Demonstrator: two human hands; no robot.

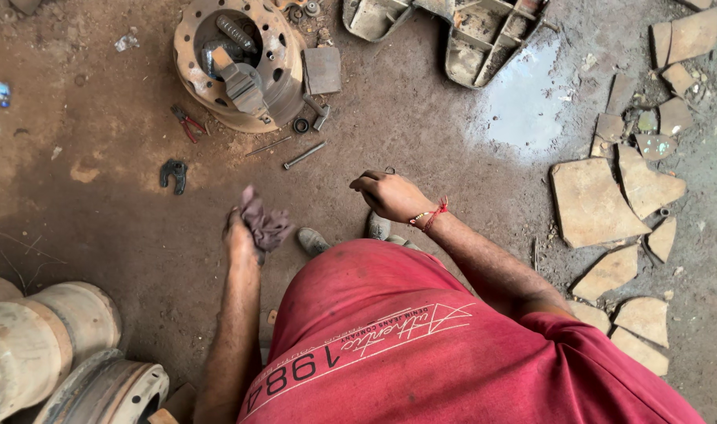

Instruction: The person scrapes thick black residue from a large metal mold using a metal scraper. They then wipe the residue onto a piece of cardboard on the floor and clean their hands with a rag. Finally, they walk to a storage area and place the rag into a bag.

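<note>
My left hand point(240, 235) reaches down over the dirt floor, closed around a crumpled purplish-grey rag point(266, 224). To its right hangs my right hand point(390, 195), with a red thread band on the wrist and the fingers curled in. A small dark ring-like bit point(390, 169) shows just above its knuckles; whether the hand holds it is unclear. My shoes point(313, 240) stand between the hands, above my red shirt point(421, 345).
A rusty wheel hub point(217, 86) with parts inside sits at the top left. Around it lie red-handled pliers point(187, 122), a bolt point(303, 155), a black bracket point(173, 174) and a metal plate point(321, 69). Puddle point(523, 102) and broken stone slabs point(594, 206) right; wheel rims point(44, 345) lower left.
</note>
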